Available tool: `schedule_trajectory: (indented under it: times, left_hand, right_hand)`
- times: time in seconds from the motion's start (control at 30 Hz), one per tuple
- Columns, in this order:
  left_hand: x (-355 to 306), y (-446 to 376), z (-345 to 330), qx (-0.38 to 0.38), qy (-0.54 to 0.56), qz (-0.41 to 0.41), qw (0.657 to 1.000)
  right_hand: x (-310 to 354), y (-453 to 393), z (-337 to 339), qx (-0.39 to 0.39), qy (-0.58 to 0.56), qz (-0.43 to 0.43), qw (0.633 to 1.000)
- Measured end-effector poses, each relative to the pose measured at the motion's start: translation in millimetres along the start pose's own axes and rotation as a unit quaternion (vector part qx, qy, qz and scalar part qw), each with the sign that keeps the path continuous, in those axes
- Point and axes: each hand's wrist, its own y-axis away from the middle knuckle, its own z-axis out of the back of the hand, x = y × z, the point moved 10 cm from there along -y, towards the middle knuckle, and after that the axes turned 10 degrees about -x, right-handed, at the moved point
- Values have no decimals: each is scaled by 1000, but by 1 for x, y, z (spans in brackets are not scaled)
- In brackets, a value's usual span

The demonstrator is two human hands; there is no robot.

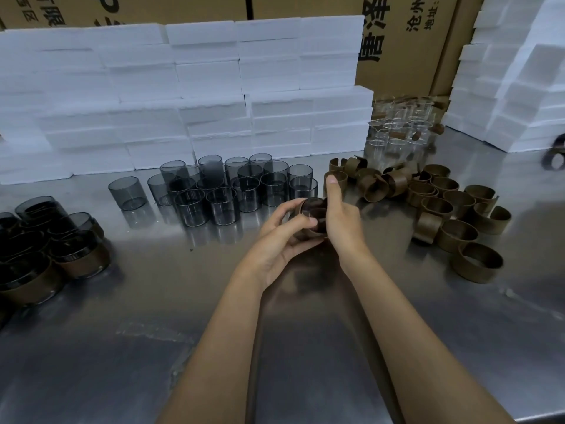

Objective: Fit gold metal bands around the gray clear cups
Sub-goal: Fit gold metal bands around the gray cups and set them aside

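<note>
Hands, left hand (282, 237) and right hand (337, 215), both grip one cup (315, 217) at frame centre; its band should slide on squarely.

You have one view only, from the camera on your head, looking forward and steeply down across the bench (305, 347). It sits close: your forearms enter from 6 o'clock and meet just above the frame's centre. The wide lens bends the edges, so the foam blocks (183, 87) at 12 o'clock and the cardboard boxes (412, 41) at 1 o'clock lean. No second view shares this scene.
</note>
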Motion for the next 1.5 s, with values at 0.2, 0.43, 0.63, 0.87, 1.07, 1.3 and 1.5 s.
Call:
schedule_trajectory:
  times: [0.2,0.43,0.63,0.87,1.07,1.3,1.5]
  left_hand:
    - [1,1,-4,-36,-21,-1,999]
    - [-13,-1,29,-214,-158,-31,964]
    - [-17,7,29,-184,42,-5,982]
    - [-8,15,20,-179,29,31,983]
    - [-4,14,19,-183,25,27,982]
    - [-2,15,26,-213,56,24,975]
    - [-1,15,30,-234,72,19,969]
  right_hand:
    - [-7,-5,0,-8,-46,-7,999]
    - [8,7,-9,-31,-28,93,995]
    - [0,27,-42,88,-82,-19,993]
    - [-21,36,-35,86,-100,-178,975]
    - [-29,36,-32,54,-146,-204,967]
    - [-29,35,-33,47,-168,-202,964]
    - [-28,36,-31,40,-178,-214,960]
